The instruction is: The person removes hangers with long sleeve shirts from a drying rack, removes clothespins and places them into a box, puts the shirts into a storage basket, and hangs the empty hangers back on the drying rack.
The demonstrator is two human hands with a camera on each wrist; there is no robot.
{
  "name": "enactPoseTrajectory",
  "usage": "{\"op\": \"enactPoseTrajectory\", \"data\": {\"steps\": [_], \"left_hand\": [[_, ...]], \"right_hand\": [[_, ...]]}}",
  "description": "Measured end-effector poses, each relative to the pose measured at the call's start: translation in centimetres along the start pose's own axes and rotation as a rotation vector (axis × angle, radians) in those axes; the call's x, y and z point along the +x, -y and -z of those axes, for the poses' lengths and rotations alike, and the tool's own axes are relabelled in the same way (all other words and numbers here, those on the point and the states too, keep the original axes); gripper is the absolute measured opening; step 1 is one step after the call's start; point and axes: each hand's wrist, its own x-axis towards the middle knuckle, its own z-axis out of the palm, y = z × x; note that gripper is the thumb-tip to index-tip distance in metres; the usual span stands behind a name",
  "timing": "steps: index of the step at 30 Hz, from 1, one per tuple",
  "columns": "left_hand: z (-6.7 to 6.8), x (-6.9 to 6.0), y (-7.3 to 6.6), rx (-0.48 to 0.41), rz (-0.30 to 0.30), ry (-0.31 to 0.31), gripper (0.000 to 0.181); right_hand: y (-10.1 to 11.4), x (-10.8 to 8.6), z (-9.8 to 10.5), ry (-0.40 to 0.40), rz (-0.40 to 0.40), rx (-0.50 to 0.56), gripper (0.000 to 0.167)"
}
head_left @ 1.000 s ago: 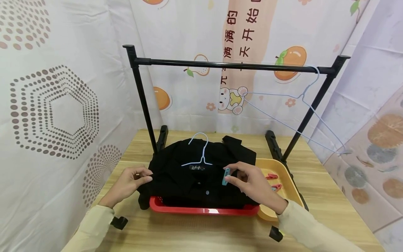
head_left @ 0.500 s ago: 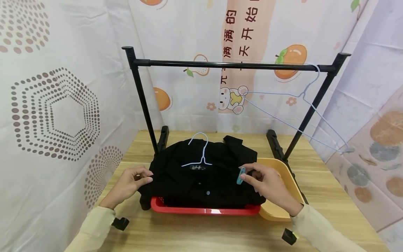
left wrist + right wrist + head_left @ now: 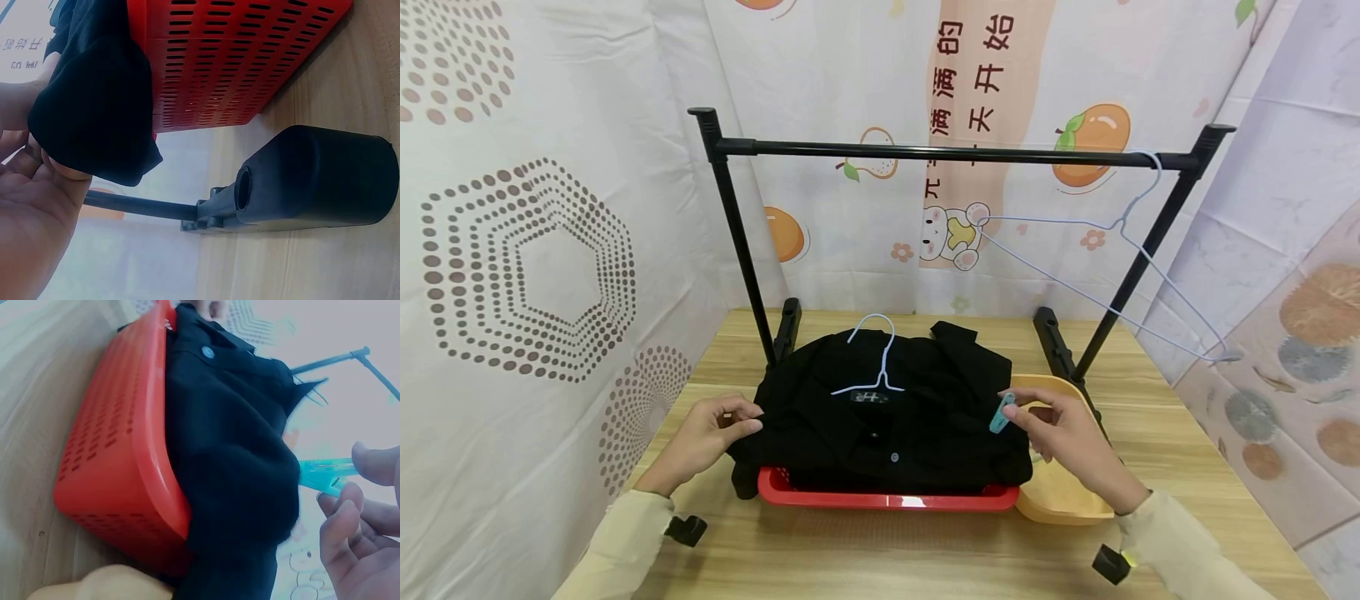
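A black collared shirt (image 3: pixel 925 429) with a blue button lies over a red basket (image 3: pixel 887 501). From its neck rises the hook of a light blue wire hanger (image 3: pixel 884 367); the hanger's ends are hidden under the cloth. At the shirt's left edge, my left hand (image 3: pixel 700 437) pinches the black fabric (image 3: pixel 100 94) between thumb and fingers. My right hand (image 3: pixel 1071 429) pinches a teal clothespin (image 3: pixel 1002 413) at the shirt's right shoulder. In the right wrist view the clothespin (image 3: pixel 325 474) meets the cloth's edge; whether it bites the fabric I cannot tell.
A yellow tray (image 3: pixel 1063 504) stands right of the basket, partly behind my right hand. Over both stands a black rack (image 3: pixel 925 153), its feet on the wooden table (image 3: pixel 865 558). A second blue wire hanger (image 3: pixel 1052 222) hangs at the bar's right end.
My right hand has moved right with the clothespin, from over the shirt's chest to its right shoulder edge. My left hand stays at the left edge.
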Motion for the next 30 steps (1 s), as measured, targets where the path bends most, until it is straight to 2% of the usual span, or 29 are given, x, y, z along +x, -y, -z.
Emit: {"op": "enactPoseTrajectory", "data": {"steps": [6,22,24,30], "left_hand": [[-0.1,0.0,0.1,-0.001,-0.016,-0.005,0.008],[-0.1,-0.1,0.0,0.002,0.003,-0.008,0.007],[-0.1,-0.1,0.0,0.001,0.007,-0.010,0.007],[-0.1,-0.1,0.0,0.001,0.008,0.000,0.006]], "right_hand": [[-0.7,0.0,1.2,-0.034,-0.064,-0.005,0.038],[-4.2,-0.2,2.9,-0.095,-0.087,-0.162,0.039],[-4.8,-0.2,3.2,-0.094,-0.093,-0.200,0.041],[-6.3,-0.2,4.1,-0.047,-0.187,-0.302,0.047]]}}
